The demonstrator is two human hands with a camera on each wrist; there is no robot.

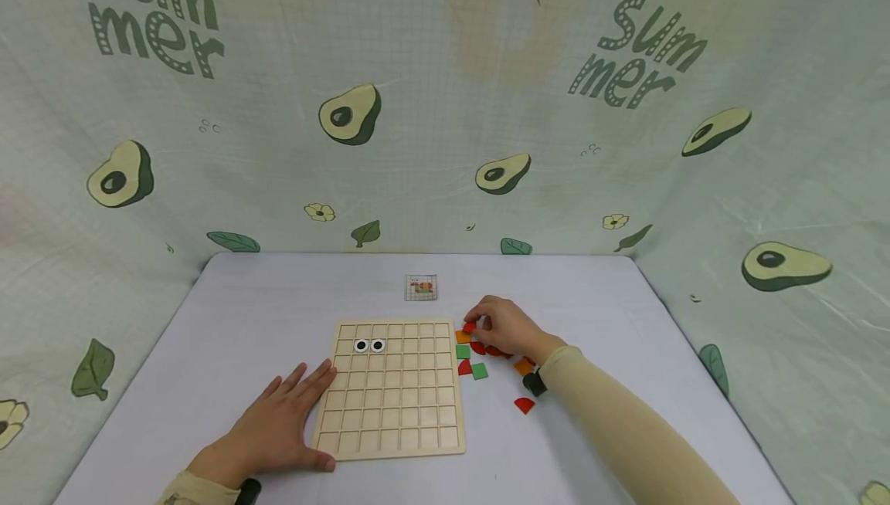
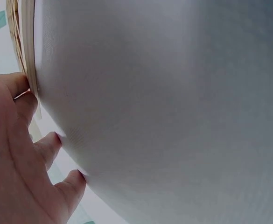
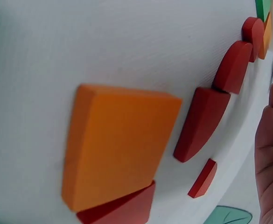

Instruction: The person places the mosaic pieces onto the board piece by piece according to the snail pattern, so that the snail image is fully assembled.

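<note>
A wooden grid board (image 1: 410, 397) lies on the table with two white round eye pieces (image 1: 369, 346) in its upper left cells. My left hand (image 1: 278, 420) rests spread along the board's left edge, fingertips touching its side in the left wrist view. Just past the board's upper right corner, my right hand (image 1: 511, 327) pinches a red piece (image 1: 469, 327); only a sliver of it shows in the right wrist view. Beside and under that hand lie an orange square (image 3: 127, 147), green squares (image 1: 463, 351), and several red curved pieces (image 3: 204, 122).
A small picture card (image 1: 421, 287) lies behind the board. Black pieces (image 1: 534, 383) sit below the right wrist, with a red quarter-circle piece (image 1: 524, 405) nearer the front. A printed cloth (image 1: 417, 103) hangs behind and beside the white table (image 1: 278, 296).
</note>
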